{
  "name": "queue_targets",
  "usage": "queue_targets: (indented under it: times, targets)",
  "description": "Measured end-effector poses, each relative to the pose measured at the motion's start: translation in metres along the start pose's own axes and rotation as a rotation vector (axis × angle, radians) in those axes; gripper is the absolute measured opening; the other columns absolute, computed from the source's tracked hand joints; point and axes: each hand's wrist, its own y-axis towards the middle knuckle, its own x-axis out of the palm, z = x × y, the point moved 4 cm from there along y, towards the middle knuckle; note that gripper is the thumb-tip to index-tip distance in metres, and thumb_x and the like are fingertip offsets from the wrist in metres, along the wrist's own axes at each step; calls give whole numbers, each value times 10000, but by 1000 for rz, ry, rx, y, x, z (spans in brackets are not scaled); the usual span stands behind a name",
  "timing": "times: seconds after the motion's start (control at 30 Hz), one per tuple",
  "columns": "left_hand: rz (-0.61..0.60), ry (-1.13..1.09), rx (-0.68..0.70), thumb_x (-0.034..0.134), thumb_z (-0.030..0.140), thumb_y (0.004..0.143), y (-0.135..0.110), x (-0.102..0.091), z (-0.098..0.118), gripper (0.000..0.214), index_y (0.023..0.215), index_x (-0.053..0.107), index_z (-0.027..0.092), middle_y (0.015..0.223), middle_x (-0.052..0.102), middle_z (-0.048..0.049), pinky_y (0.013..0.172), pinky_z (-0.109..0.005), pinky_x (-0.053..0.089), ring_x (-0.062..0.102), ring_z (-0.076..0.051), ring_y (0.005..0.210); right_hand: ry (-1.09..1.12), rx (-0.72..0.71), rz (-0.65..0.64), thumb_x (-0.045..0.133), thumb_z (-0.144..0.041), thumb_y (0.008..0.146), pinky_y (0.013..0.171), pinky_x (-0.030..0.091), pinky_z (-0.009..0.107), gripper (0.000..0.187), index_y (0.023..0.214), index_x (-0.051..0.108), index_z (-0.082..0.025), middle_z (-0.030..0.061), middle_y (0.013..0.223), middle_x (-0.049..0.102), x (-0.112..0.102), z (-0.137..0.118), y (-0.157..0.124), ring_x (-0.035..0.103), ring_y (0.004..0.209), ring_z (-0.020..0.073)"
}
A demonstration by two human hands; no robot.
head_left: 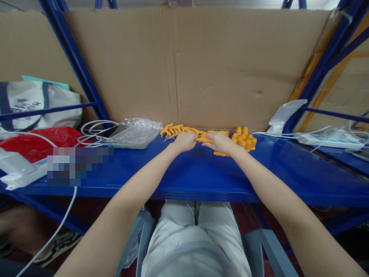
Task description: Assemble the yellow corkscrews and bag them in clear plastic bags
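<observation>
Toward the back of the blue shelf, my left hand (185, 142) and my right hand (221, 143) work close together. Between them is a slim orange plastic piece (204, 139); the fingers of my right hand close on it, and my left hand's closed fingers meet its other end. Behind and left of my left hand lie branching orange pieces (173, 129) with a small chain (168, 137). Short orange cylinders (244, 139) stand grouped right of my right hand. A flat orange piece (220, 154) lies just in front of that hand.
A clear plastic bag (141, 130) lies on the left over flat items, near white cables and a red bag (57, 142). White power strips (328, 140) sit at the right. Cardboard (201, 69) walls the back; blue posts flank it. Another person's leg (23, 227) shows lower left.
</observation>
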Motion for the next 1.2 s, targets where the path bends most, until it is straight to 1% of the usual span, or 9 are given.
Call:
queue_targets:
  times: [0.17, 0.3, 0.4, 0.5, 0.57, 0.63, 0.8, 1.0, 1.2]
  targets:
    - [-91, -141, -28, 480, 334, 961, 4, 4, -4, 326, 1018, 742, 148, 1045, 755, -128, 874, -306, 496, 695, -266, 1039, -216, -121, 24, 594, -299, 976, 844, 388, 357, 255, 1124, 671, -107, 175, 1052, 728, -4, -5, -2, 634, 1019, 284]
    - [-203, -353, -18, 531, 343, 915, 4, 3, -3, 282, 775, 699, 166, 739, 695, -59, 734, -270, 468, 672, -216, 790, -309, -190, 77, 568, -247, 984, 826, 328, 359, 198, 1094, 675, -121, 154, 994, 722, -6, -8, -2, 590, 1007, 275]
    - [-319, -546, -78, 561, 328, 888, -1, 2, -3, 279, 652, 584, 183, 567, 542, 0, 570, -265, 396, 532, -149, 545, -329, -243, 130, 525, -222, 998, 829, 296, 366, 180, 1042, 679, -141, 133, 957, 715, -6, -10, -2, 558, 991, 264]
    - [-448, -762, -134, 598, 377, 874, -8, 4, -4, 377, 576, 452, 200, 514, 415, 32, 470, -266, 285, 359, -102, 437, -333, -285, 189, 463, -187, 1012, 840, 281, 373, 215, 1034, 676, -162, 115, 958, 712, -6, -12, -2, 534, 983, 253]
    - [-534, -903, -115, 632, 431, 858, -10, 6, -3, 457, 545, 387, 206, 510, 373, 41, 451, -259, 246, 301, -82, 426, -337, -297, 229, 425, -163, 1017, 847, 279, 375, 249, 1029, 673, -176, 106, 963, 711, -8, -13, -2, 525, 982, 250]
    - [-575, -1006, -85, 680, 497, 822, -10, 9, -3, 519, 535, 357, 209, 512, 359, 45, 444, -252, 233, 279, -71, 427, -335, -292, 263, 403, -144, 1014, 853, 281, 375, 268, 1025, 668, -179, 106, 964, 705, -10, -12, -3, 520, 978, 249]
    - [-623, -1078, -53, 726, 650, 740, -7, 17, -7, 605, 530, 376, 204, 519, 358, 41, 432, -247, 231, 282, -69, 424, -297, -288, 270, 399, -132, 991, 882, 294, 380, 258, 1020, 654, -162, 121, 963, 689, -8, -8, -3, 525, 970, 256]
    - [-686, -1136, -54, 601, 778, 769, -8, 20, -9, 636, 572, 432, 197, 549, 369, 28, 413, -246, 223, 279, -81, 425, -255, -277, 222, 419, -117, 954, 934, 296, 401, 258, 1056, 653, -157, 127, 976, 689, -4, -5, -3, 535, 986, 266]
    - [-725, -1158, -101, 449, 763, 860, -10, 18, -9, 621, 607, 446, 196, 558, 380, 31, 417, -240, 238, 241, -78, 422, -192, -209, 151, 445, -136, 937, 945, 295, 408, 278, 1111, 660, -166, 136, 1023, 691, -3, -1, -4, 543, 1018, 277]
